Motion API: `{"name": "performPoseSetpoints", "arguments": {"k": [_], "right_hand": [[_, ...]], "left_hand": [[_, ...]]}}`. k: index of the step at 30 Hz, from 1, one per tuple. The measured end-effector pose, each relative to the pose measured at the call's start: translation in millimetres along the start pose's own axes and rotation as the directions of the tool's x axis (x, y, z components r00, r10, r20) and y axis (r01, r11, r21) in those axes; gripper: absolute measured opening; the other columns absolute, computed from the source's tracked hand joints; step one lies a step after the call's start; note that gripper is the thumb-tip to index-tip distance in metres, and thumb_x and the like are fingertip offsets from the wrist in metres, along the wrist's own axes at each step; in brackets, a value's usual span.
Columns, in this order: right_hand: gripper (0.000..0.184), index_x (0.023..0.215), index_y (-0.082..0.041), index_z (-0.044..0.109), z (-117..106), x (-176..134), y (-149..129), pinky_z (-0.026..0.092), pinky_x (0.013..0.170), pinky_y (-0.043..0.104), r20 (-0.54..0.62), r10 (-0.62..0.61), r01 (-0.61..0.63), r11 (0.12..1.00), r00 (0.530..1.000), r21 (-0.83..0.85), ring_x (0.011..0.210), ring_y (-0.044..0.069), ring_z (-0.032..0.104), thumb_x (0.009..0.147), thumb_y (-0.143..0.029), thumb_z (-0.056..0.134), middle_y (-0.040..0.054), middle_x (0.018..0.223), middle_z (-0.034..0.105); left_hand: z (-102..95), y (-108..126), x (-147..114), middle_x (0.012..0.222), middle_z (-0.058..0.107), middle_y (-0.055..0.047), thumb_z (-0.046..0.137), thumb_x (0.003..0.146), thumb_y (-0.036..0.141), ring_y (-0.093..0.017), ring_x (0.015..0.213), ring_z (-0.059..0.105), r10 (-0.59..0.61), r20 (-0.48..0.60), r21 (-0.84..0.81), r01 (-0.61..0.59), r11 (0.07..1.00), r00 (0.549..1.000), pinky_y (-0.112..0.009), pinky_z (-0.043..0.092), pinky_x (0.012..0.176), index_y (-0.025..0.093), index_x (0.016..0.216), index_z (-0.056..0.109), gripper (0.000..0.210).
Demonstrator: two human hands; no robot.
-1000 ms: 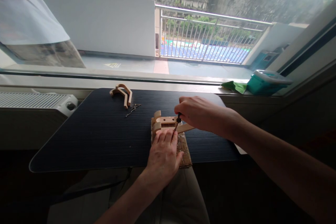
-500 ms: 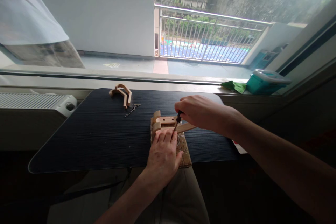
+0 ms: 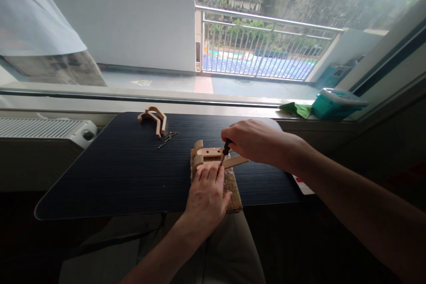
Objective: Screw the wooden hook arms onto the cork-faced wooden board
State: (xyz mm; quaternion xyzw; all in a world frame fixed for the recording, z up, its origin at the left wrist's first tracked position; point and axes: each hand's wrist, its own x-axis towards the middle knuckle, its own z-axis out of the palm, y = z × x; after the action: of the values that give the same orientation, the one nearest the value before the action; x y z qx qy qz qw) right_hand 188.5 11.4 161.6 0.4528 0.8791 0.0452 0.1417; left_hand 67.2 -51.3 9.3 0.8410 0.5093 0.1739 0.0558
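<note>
My right hand (image 3: 251,142) is closed around the dark handle of a screwdriver (image 3: 226,147), its shaft slanting down to my left fingertips. My left hand (image 3: 206,193) presses with its fingers on a curved wooden hook (image 3: 237,161), steadying it on a rough wooden board (image 3: 234,199). The screwdriver tip meets the hook beside my index finger; any screw head there is hidden. Just behind lies a second wooden hook (image 3: 212,152) with dark holes along its flat arm. Several loose screws (image 3: 168,139) rest farther back, near a pair of wooden hooks (image 3: 160,124).
The dark table (image 3: 109,177) stands against a window sill. A teal lidded box (image 3: 337,104) and a green cloth (image 3: 296,109) sit on the sill at right. A radiator (image 3: 46,128) is at left. Beyond the glass a person (image 3: 40,31) stands near a railing.
Both hands, the screwdriver and the wooden hooks stay almost in place. Only a very slight shift of the view shows.
</note>
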Motion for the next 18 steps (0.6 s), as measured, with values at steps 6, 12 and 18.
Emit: {"name": "performPoseSetpoints", "arguments": {"k": [6,12,18], "right_hand": [[0.022,0.092,-0.017,0.067,-1.0,-0.6,0.2,0.025,0.05,0.026,-0.007,0.033,-0.033,0.999,0.999,-0.003,0.066,0.015,0.057,0.083,-0.022,0.047,0.0074,0.078,0.067],[0.023,0.093,-0.022,0.065,4.9,0.1,5.0,0.026,0.052,0.025,-0.043,-0.021,0.021,1.0,0.999,0.019,0.065,0.014,0.056,0.081,-0.019,0.046,0.0048,0.08,0.067],[0.023,0.092,-0.02,0.066,2.8,1.3,2.5,0.024,0.05,0.025,-0.025,0.006,-0.006,1.0,1.0,0.004,0.063,0.014,0.055,0.082,-0.022,0.045,0.0059,0.077,0.067]], "left_hand": [[2.0,-0.6,-0.2,0.129,0.046,-0.015,0.057,0.076,0.033,-0.03,0.122,0.037,0.005,-0.022,-0.005,-0.005,1.0,1.0,-0.048,0.024,0.108,0.009,0.124,0.047,0.055],[0.8,0.1,-0.3,0.126,0.048,-0.015,0.059,0.075,0.032,-0.03,0.121,0.039,-0.002,-0.028,-0.015,0.001,1.0,1.0,-0.048,0.028,0.107,0.009,0.122,0.048,0.054],[-2.1,2.6,-4.8,0.129,0.047,-0.015,0.058,0.075,0.033,-0.03,0.123,0.037,0.003,-0.021,0.002,-0.003,1.0,1.0,-0.048,0.025,0.109,0.008,0.121,0.05,0.053]]}}
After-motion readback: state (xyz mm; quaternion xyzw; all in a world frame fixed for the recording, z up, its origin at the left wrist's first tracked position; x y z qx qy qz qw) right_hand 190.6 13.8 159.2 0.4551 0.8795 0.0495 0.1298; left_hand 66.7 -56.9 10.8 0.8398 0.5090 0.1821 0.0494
